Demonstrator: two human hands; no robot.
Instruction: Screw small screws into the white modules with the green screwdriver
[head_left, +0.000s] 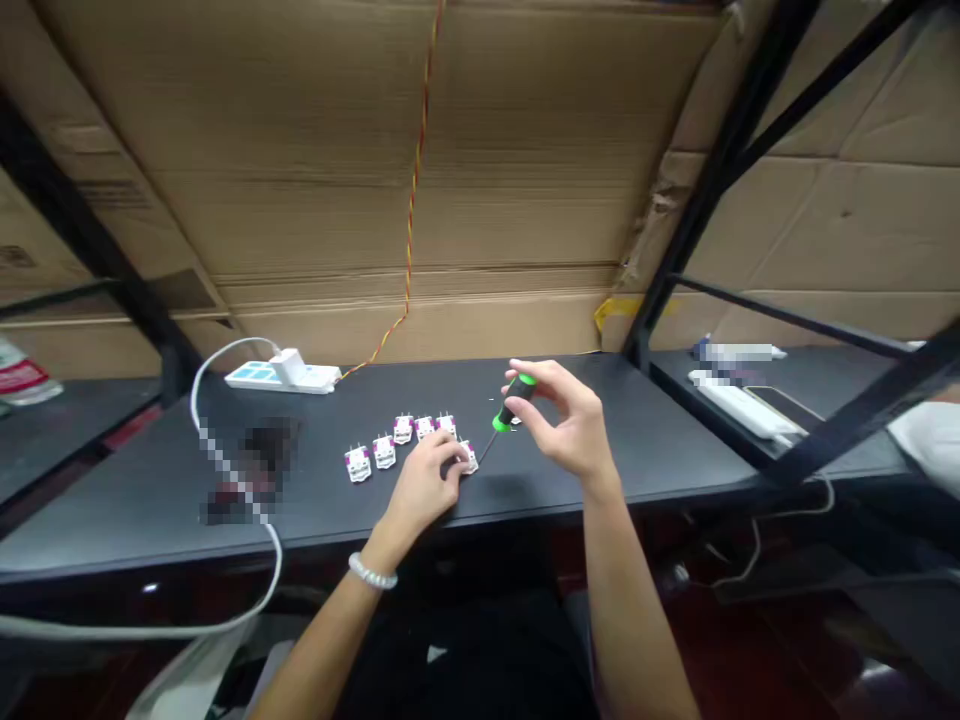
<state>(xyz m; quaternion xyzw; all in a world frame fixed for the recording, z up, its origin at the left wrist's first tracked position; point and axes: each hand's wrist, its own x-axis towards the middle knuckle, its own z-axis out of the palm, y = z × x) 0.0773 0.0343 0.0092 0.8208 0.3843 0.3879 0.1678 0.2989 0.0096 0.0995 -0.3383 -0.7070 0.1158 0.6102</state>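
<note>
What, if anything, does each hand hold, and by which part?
Right hand: the screwdriver, by its handle. Left hand: at a small white piece; whether it is held cannot be told.

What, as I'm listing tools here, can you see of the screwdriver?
The screwdriver has a black handle, bright green at both ends, plastic or rubber by its look, and a thin shaft that looks like metal. The right hand grips the handle between thumb and fingers. The tool is tilted above the dark table, shaft slanting down toward a white-and-purple piece held by the left hand; whether its tip touches the piece is too small to tell.
</note>
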